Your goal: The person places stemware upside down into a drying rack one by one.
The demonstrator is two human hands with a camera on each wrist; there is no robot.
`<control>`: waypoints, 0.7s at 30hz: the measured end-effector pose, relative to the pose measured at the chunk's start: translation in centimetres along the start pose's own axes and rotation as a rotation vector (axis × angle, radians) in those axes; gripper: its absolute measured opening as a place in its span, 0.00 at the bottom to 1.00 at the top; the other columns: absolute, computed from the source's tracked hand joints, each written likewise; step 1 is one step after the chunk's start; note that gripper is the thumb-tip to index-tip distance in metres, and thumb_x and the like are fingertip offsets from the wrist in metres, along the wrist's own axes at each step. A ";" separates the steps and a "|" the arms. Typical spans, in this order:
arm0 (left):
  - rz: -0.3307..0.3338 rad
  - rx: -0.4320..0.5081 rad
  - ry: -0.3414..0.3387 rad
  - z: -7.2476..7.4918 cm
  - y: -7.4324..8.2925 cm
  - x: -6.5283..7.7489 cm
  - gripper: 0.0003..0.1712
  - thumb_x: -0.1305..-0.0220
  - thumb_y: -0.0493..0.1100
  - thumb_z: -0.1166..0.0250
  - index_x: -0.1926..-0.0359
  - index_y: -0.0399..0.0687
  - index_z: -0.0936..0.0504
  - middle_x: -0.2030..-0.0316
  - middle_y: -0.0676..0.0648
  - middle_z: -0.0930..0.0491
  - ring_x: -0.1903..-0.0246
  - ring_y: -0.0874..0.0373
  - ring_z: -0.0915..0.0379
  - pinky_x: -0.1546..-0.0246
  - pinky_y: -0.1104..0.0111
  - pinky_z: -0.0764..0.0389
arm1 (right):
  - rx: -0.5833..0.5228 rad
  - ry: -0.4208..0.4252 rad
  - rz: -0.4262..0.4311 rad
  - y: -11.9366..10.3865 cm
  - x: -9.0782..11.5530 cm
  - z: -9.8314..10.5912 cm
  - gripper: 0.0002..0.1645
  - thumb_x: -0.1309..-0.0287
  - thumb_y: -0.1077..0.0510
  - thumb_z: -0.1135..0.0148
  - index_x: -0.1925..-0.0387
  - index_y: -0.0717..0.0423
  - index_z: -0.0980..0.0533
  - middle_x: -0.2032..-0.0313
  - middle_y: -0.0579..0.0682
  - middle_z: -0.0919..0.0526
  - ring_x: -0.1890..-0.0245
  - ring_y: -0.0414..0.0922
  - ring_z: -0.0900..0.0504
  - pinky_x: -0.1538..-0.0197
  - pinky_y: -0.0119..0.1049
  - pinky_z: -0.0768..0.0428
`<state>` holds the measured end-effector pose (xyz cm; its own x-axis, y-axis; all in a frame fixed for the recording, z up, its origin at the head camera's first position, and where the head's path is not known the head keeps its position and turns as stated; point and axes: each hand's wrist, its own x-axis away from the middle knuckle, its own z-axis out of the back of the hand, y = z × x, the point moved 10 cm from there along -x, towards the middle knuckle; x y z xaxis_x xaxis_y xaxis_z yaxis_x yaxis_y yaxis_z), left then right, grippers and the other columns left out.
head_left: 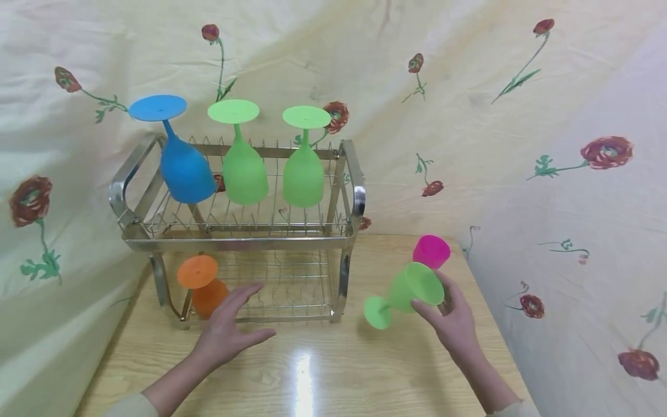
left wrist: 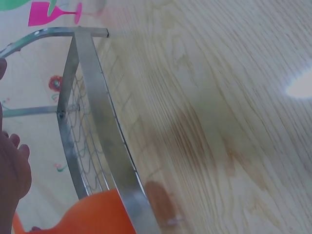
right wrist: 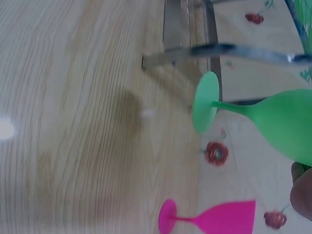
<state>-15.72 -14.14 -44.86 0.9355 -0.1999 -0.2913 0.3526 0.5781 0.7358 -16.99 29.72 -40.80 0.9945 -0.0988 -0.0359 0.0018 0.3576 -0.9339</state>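
My right hand [head_left: 454, 321] grips a green plastic goblet [head_left: 401, 289] by its bowl, tilted with the mouth toward me and the foot to the lower left. In the right wrist view the green goblet's foot [right wrist: 205, 102] hangs over the table near the rack. My left hand [head_left: 226, 330] has its fingers extended and thumb spread, holding nothing. It overlaps the edge of an upside-down orange goblet [head_left: 207, 296] on the lower tier of the metal dish rack [head_left: 234, 245]. A pink goblet [head_left: 431, 252] stands upright behind the green one.
On the rack's upper tier, a blue goblet [head_left: 184, 168] leans at the left beside two green goblets, one in the middle [head_left: 245, 174] and one at the right [head_left: 304, 176], all upside down. Flowered cloth [head_left: 563, 208] hangs behind and beside the wooden table [head_left: 344, 370].
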 end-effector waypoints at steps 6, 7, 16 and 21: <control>0.002 0.069 -0.056 -1.7 1.4 -0.5 0.54 0.52 0.55 0.12 0.25 0.58 0.26 0.28 0.49 0.24 0.30 0.44 0.28 0.37 0.40 0.19 | -0.102 -0.102 0.072 -2.1 1.3 -3.5 0.44 0.37 0.70 0.29 0.23 0.61 0.36 0.32 0.53 0.25 0.34 0.36 0.24 0.32 0.21 0.28; -0.004 0.079 -0.065 -2.1 1.7 -0.7 0.54 0.52 0.55 0.12 0.25 0.57 0.26 0.28 0.50 0.24 0.30 0.44 0.27 0.37 0.41 0.19 | -0.117 -0.117 0.072 -2.3 1.5 -4.1 0.44 0.37 0.70 0.29 0.23 0.62 0.36 0.32 0.54 0.25 0.35 0.36 0.24 0.32 0.22 0.28; -0.119 0.135 -0.078 -4.4 5.6 -2.4 0.46 0.50 0.49 0.13 0.30 0.51 0.20 0.35 0.48 0.18 0.37 0.47 0.20 0.41 0.47 0.14 | -0.241 -0.199 0.107 -4.0 1.6 -8.6 0.43 0.40 0.72 0.30 0.24 0.62 0.34 0.32 0.59 0.25 0.35 0.41 0.22 0.33 0.31 0.21; -0.153 0.146 -0.100 -5.7 7.2 -3.1 0.41 0.48 0.43 0.14 0.33 0.45 0.19 0.39 0.46 0.15 0.43 0.47 0.16 0.42 0.55 0.13 | -0.311 -0.217 0.151 -4.9 1.4 -10.3 0.43 0.42 0.75 0.30 0.26 0.64 0.33 0.33 0.58 0.24 0.35 0.43 0.22 0.31 0.33 0.22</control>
<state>-16.19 -4.82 -42.13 0.8659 -0.3581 -0.3492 0.4828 0.4159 0.7707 -16.64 18.30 -39.97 0.9803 0.1430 -0.1359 -0.1446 0.0524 -0.9881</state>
